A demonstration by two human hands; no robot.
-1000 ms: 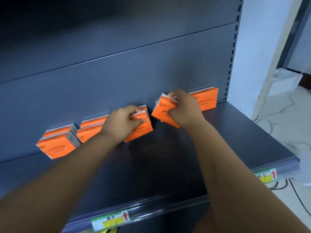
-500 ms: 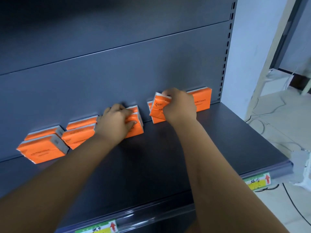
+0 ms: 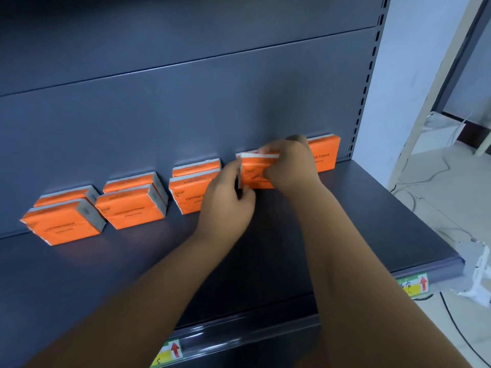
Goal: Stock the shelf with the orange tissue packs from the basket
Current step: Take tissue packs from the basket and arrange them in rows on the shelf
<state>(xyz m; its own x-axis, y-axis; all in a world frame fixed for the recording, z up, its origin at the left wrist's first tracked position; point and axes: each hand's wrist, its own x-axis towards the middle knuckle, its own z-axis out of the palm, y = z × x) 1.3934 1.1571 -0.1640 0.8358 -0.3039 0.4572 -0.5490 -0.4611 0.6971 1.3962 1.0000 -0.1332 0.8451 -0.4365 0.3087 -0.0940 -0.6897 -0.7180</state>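
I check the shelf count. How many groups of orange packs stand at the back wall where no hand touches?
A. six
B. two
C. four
C: four groups stand free, the left pair, the next pair, the third pair and the far right pack.

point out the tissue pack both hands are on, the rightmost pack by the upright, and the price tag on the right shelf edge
held tissue pack point(image 3: 255, 174), head view, orange front face
rightmost pack point(image 3: 324, 155), head view, printed front face
price tag point(image 3: 414, 286), head view, yellow middle
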